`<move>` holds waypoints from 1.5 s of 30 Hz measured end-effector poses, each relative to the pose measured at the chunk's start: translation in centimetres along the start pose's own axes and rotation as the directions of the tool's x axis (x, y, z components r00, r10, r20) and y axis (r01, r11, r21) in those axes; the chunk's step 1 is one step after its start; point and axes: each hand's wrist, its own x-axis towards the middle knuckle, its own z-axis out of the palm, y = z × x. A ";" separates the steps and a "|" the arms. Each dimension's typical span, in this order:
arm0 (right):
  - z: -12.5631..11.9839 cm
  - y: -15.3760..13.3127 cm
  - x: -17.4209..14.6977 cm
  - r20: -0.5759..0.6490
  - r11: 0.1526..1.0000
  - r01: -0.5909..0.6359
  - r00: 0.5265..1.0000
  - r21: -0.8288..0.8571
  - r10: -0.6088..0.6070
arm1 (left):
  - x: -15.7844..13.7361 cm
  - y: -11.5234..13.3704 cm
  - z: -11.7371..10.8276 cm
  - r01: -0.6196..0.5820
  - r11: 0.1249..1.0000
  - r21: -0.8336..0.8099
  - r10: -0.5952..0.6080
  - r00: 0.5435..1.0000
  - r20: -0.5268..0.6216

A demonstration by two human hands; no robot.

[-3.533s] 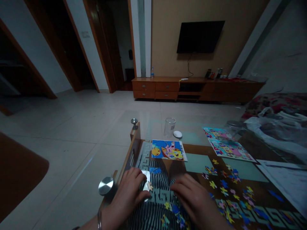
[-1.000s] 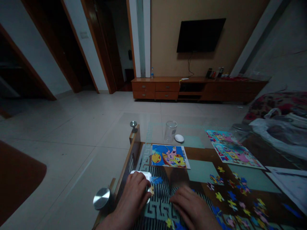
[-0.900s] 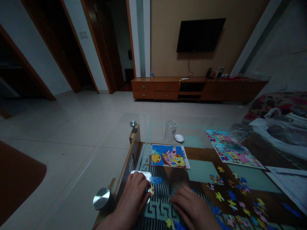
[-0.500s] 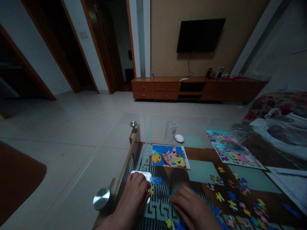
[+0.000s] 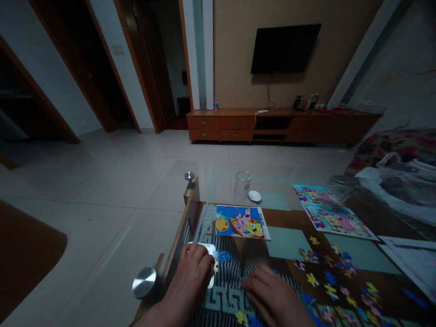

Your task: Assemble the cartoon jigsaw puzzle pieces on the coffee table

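Note:
My left hand [image 5: 193, 274] is closed at the glass table's left side, with a small jigsaw puzzle piece [image 5: 215, 266], pale on its visible face, at its fingertips. Under and behind that hand lies a white, round-cornered flat object [image 5: 210, 249], mostly covered. Joined blue puzzle pieces [image 5: 223, 257] lie just beyond the fingers. To the right, my right hand [image 5: 270, 290] rests low over the table, fingers curled together; whatever may be under them is hidden. Loose yellow and blue pieces [image 5: 241, 317] sit near its wrist side.
A cartoon picture card [image 5: 241, 222] lies ahead of my hands. Several scattered puzzle pieces [image 5: 330, 278] spread to the right. Farther back stand a clear glass jar [image 5: 242, 186] and a white lid [image 5: 255, 196]. More picture sheets [image 5: 337, 220] and a plastic bag [image 5: 391, 186] are at right.
The piece at my left fingertips showed yellow before and now looks pale, as if turned. Both hands stay in nearly the same places.

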 end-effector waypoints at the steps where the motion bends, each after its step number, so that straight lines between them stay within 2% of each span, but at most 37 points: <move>1: 0.0 0.0 0.0 0.006 1.000 -0.001 1.000 -0.004 0.001 | 0.0 0.0 0.1 -0.001 1.000 0.003 0.001 1.000 0.000; 6: 0.0 0.1 0.0 0.021 1.000 -0.006 1.000 -0.017 0.006 | 0.1 0.1 -0.1 0.038 0.999 -0.004 -0.038 0.999 0.012; 14: 0.1 0.1 -0.1 0.016 1.000 -0.020 1.000 0.008 0.020 | 0.1 0.6 -1.5 0.067 0.997 -0.050 -0.064 0.997 0.048; 19: 0.1 0.0 1.7 -0.024 0.995 -0.077 0.997 0.060 0.079 | 0.2 0.7 -1.5 0.074 0.996 -0.056 -0.071 0.996 0.045; 22: 0.2 -0.2 3.8 -0.051 0.992 -0.112 0.992 0.053 0.115 | 0.0 0.6 -1.0 0.028 0.999 -0.022 -0.027 0.999 0.044; 24: 0.3 -0.4 5.2 -0.046 0.991 -0.128 0.990 0.040 0.130 | -0.1 0.6 -0.9 -0.022 0.999 0.031 0.023 1.000 -0.021; 28: 0.9 -0.6 7.3 0.011 0.991 -0.132 0.991 0.013 0.132 | -0.3 0.9 -1.5 -0.190 0.965 0.181 0.216 0.966 -0.141; 33: 1.4 -0.2 8.1 0.062 0.994 -0.108 0.992 0.019 0.107 | -0.4 1.4 -2.1 -0.380 0.884 0.271 0.404 0.914 -0.037; 36: 1.4 0.1 8.1 0.073 0.993 -0.106 0.992 0.049 0.103 | -0.8 1.3 -1.5 -0.424 0.865 0.270 0.440 0.898 -0.002; 40: 1.3 0.2 8.2 0.081 0.993 -0.100 0.992 0.055 0.096 | -1.4 1.0 -0.8 -0.410 0.882 0.232 0.417 0.909 0.018; 45: 1.2 0.2 8.4 0.092 0.994 -0.097 0.992 0.054 0.092 | -1.6 0.9 -1.0 -0.397 0.881 0.258 0.410 0.912 0.006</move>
